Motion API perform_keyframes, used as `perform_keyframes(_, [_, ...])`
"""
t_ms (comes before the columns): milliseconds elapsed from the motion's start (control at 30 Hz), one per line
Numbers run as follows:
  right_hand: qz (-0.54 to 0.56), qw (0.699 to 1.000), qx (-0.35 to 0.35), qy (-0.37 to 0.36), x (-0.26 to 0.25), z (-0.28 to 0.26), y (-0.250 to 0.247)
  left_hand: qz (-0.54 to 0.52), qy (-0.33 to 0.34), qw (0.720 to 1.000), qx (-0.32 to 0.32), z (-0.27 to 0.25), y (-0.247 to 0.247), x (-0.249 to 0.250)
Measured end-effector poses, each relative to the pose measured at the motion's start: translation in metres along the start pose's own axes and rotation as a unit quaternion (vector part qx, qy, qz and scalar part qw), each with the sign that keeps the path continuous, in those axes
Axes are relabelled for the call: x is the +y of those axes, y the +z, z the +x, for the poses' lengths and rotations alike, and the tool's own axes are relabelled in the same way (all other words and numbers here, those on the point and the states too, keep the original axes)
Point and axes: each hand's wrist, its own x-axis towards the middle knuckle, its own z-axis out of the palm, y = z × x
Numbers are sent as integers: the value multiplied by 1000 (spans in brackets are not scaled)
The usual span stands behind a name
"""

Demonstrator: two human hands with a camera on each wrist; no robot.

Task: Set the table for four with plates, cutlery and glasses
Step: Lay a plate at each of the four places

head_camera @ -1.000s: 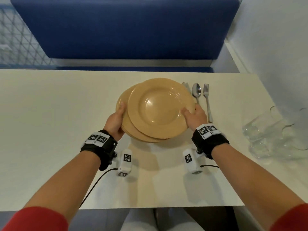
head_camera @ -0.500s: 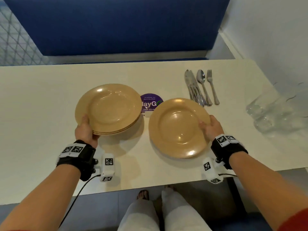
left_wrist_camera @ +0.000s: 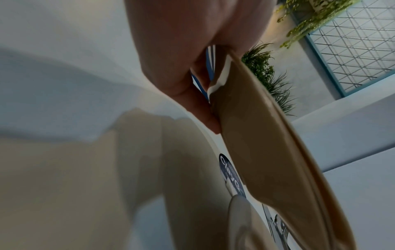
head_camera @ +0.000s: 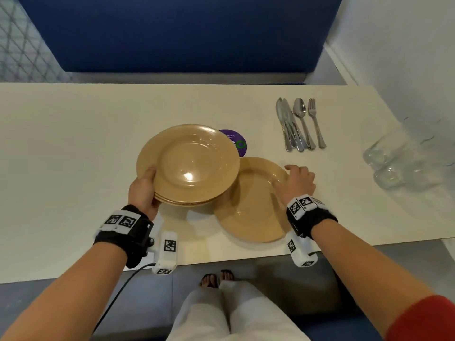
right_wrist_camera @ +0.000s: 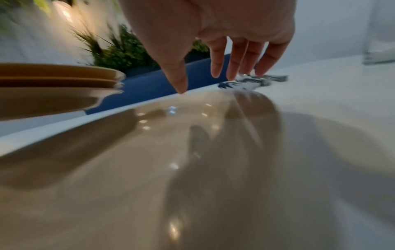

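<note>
My left hand (head_camera: 145, 190) grips the near-left rim of a stack of tan plates (head_camera: 188, 164), held above the cream table (head_camera: 73, 148); the left wrist view shows the fingers (left_wrist_camera: 188, 94) under the stack's rim (left_wrist_camera: 256, 135). A single tan plate (head_camera: 253, 205) lies flat on the table near the front edge, partly under the stack's right side. My right hand (head_camera: 296, 180) hovers over that plate's far-right rim with fingers (right_wrist_camera: 218, 57) spread and relaxed, holding nothing. Knives, a spoon and a fork (head_camera: 299, 124) lie in a row at the back right. Clear glasses (head_camera: 403, 161) stand far right.
A round purple sticker (head_camera: 235, 141) on the table peeks out behind the stack. A blue bench back (head_camera: 184, 33) runs along the table's far side, a white wall (head_camera: 406, 45) on the right. My legs and feet (head_camera: 216, 281) show below the near table edge.
The right hand has let go of the single plate, which now lies on the table. The left hand has carried the stack rightward, over that plate's left edge.
</note>
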Motion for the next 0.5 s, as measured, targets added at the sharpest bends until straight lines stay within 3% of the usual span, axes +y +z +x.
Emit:
perform_keyframes(67, [83, 994, 9, -69, -28, -1, -4, -11, 0, 1000, -3, -3, -3, 0])
perform_keyframes(167, [214, 967, -74, -117, -72, -8, -9, -18, -1, 1000, -5, -5, -15, 2])
perform_keyframes(367, [300, 930, -202, -62, -132, -20, 17, -41, -1, 999, 3, 3, -67, 14])
perform_keyframes(500, [343, 921, -182, -40, -178, -29, 33, -39, 18, 998, 38, 14, -116, 33])
